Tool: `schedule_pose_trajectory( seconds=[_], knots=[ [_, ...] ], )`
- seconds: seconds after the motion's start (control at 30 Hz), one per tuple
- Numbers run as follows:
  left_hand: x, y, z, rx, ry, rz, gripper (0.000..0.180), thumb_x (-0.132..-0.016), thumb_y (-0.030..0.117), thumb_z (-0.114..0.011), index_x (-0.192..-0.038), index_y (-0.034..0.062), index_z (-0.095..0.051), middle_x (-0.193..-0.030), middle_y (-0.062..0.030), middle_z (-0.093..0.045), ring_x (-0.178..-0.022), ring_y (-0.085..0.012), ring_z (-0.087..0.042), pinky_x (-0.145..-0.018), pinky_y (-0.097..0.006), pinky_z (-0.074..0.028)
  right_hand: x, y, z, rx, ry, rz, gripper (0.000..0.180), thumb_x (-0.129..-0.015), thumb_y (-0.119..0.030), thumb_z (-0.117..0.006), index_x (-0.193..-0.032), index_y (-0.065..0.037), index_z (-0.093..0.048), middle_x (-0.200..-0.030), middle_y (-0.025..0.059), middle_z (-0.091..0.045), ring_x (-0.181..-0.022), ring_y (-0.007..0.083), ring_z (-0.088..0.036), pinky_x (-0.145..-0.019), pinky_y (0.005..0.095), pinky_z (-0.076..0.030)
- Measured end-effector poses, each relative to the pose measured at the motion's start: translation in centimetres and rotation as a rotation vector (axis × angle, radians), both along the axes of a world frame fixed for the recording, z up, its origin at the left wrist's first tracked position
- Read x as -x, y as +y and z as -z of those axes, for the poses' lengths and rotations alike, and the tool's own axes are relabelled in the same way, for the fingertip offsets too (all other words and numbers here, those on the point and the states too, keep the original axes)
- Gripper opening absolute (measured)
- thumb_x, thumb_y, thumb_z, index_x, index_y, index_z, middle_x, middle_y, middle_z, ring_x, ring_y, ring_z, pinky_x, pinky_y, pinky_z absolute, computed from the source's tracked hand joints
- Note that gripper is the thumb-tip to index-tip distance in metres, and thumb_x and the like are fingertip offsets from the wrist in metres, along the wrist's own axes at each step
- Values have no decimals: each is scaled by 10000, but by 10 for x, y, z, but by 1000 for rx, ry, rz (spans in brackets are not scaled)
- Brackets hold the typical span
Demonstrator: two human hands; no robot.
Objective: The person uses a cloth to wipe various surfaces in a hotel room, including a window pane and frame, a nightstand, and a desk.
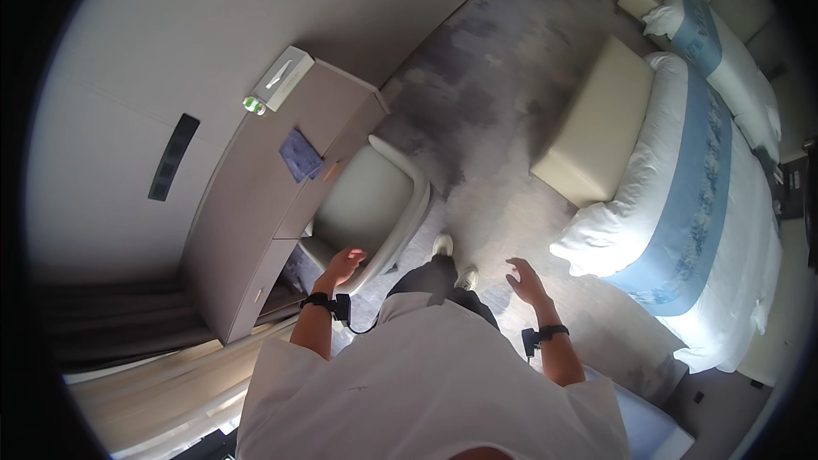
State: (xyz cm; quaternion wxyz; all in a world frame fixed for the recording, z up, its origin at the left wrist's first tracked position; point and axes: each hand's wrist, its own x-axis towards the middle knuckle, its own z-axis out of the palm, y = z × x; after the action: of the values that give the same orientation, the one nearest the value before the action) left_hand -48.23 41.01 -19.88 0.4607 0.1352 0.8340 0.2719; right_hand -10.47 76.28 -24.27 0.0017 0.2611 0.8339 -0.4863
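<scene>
My left hand (344, 266) is held over the near arm of a pale grey armchair (362, 192), its fingers loosely bent and nothing seen in them. Whether it touches the chair, I cannot tell. Out over the carpet, between my shoes and the bed, my right hand (527, 279) hangs with its fingers apart and holds nothing. Each wrist wears a black strap with a small black device. The chair stands against a brownish desk (247, 162), on which a folded blue-grey cloth (301, 156) lies near the front edge.
A white tissue box (284, 77) and a small green-and-white item (254, 106) sit at the desk's far end. To the right, a cream bench (596, 123) meets a bed (754, 230) with a blue runner (694, 204). A second bed stands beyond. Curtains (162, 392) hang at lower left.
</scene>
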Motion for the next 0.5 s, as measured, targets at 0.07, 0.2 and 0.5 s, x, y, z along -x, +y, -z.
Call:
schedule_pose_trajectory(
  seconds=[0.07,0.2,0.5],
  knots=[
    [17,-2,20,4,210,-2,565,-840,357,-713,-1297,66,-551,-1427,-199,-456,-1215,-330,-537,-969,-416,-465,-17,13,9,103,-237,42,421,-901,-193,-653,-1296,-86,-555,-1275,161,-592,-1064,286,-641,-923,378,-516],
    [53,2,44,174,828,-10,754,-789,306,-739,-1425,104,-388,-1534,-181,-289,-1317,-387,-410,-1038,-487,-404,-44,64,12,235,-522,-24,430,-906,-250,-662,-1277,-58,-563,-1168,139,-669,-1052,245,-650,-904,361,-516],
    [176,74,-18,254,908,-255,853,-788,334,-712,-1512,148,-302,-1616,-57,-192,-1456,-313,-239,-1164,-488,-238,-55,197,-43,253,-742,328,416,-916,-241,-631,-1264,-27,-556,-1090,136,-667,-950,215,-648,-805,335,-513]
  ],
)
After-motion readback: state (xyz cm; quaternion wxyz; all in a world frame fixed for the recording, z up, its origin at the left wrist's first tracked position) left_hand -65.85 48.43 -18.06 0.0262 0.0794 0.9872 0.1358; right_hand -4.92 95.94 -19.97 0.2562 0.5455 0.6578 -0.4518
